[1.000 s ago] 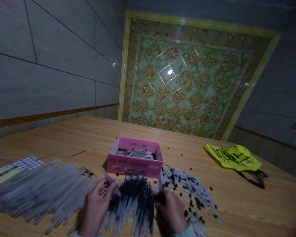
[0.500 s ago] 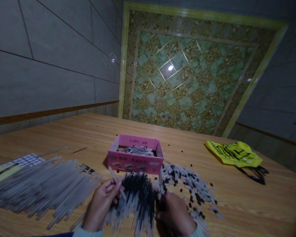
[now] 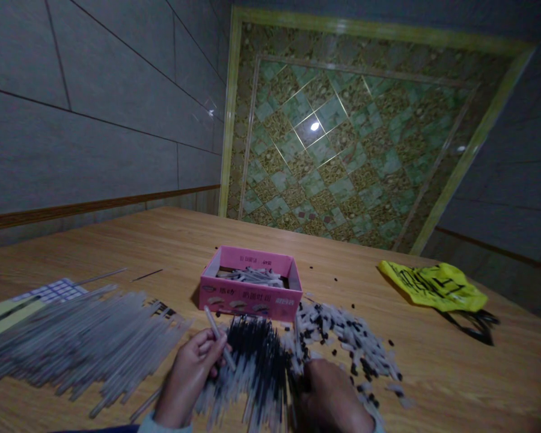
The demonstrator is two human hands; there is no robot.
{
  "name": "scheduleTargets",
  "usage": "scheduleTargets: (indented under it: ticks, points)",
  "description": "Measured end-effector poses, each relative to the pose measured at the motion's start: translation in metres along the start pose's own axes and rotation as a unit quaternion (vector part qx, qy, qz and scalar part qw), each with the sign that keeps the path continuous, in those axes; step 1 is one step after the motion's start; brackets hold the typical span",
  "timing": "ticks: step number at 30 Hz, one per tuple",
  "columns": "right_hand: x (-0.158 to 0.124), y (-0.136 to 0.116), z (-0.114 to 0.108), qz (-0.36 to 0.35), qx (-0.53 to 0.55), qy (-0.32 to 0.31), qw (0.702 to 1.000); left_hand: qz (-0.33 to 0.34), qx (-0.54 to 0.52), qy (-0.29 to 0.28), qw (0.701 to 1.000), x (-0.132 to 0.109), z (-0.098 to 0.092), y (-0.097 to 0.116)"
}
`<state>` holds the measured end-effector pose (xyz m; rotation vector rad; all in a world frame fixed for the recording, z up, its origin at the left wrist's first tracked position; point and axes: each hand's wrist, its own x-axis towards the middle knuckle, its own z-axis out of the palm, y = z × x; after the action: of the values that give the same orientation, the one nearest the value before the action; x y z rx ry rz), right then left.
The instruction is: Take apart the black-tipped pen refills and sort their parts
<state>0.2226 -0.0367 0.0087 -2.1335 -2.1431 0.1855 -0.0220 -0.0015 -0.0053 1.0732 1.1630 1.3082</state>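
My left hand [image 3: 187, 379] is closed round a thin grey pen tube [image 3: 216, 334] that sticks up and away from me. My right hand [image 3: 331, 400] rests, fingers curled, at the right side of a heap of black-tipped refills [image 3: 256, 361]; what it holds is hidden. A broad pile of grey tubes [image 3: 81, 343] lies to the left. Small white and black caps [image 3: 342, 340] are scattered to the right. A pink cardboard box [image 3: 251, 297] with several finished pieces stands just beyond the heaps.
The wooden table [image 3: 455, 373] runs to a tiled wall at the back. A yellow plastic bag [image 3: 433, 285] with black handles lies at the right. A printed sheet [image 3: 40, 294] peeks out behind the tubes at far left.
My left hand has drawn back a little with the tube; the right hand has slid slightly right along the refill heap. The view has shifted a bit.
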Motion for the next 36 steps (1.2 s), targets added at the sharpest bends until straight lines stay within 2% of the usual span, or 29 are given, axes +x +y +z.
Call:
scheduleTargets:
  ticks: [3,6,8,10,12,13,17,19,22,24,31,36]
  points:
    - [0.003,0.000,-0.001,-0.020,0.026,0.014,0.999,-0.001,0.001,0.002,1.000,-0.002,0.001,0.003]
    - [0.009,-0.008,0.005,-0.055,0.180,0.041,0.981,-0.003,-0.010,0.004,1.000,-0.004,0.002,0.005]
    - [0.012,-0.015,0.010,-0.078,0.364,0.045,0.927,-0.016,-0.027,0.002,1.000,-0.005,0.002,0.005]
    - [0.013,-0.023,0.013,-0.078,0.527,0.026,0.846,-0.042,-0.054,-0.003,0.998,-0.005,0.002,0.004]
    - [0.011,-0.030,0.015,-0.058,0.626,-0.002,0.777,-0.075,-0.101,-0.012,0.992,-0.005,0.002,0.002]
    - [0.010,-0.033,0.015,-0.049,0.655,-0.022,0.753,-0.091,-0.132,-0.020,0.987,-0.006,0.003,0.000]
    - [0.004,-0.044,0.014,-0.070,0.702,-0.126,0.697,-0.146,-0.257,-0.029,0.955,-0.006,0.006,-0.004]
    - [0.002,-0.048,0.015,-0.106,0.712,-0.179,0.670,-0.165,-0.283,-0.016,0.945,-0.007,0.009,-0.004]
    - [-0.001,-0.053,0.019,-0.134,0.734,-0.211,0.632,-0.182,-0.295,-0.009,0.938,-0.009,0.012,-0.004]
    - [-0.002,-0.054,0.021,-0.128,0.741,-0.220,0.622,-0.186,-0.300,-0.017,0.935,-0.011,0.013,-0.004]
    - [-0.002,-0.055,0.022,-0.089,0.718,-0.223,0.653,-0.177,-0.270,-0.045,0.945,-0.013,0.016,-0.005]
    - [-0.001,-0.055,0.024,-0.087,0.742,-0.204,0.632,-0.141,-0.198,-0.063,0.968,-0.013,0.016,-0.005]
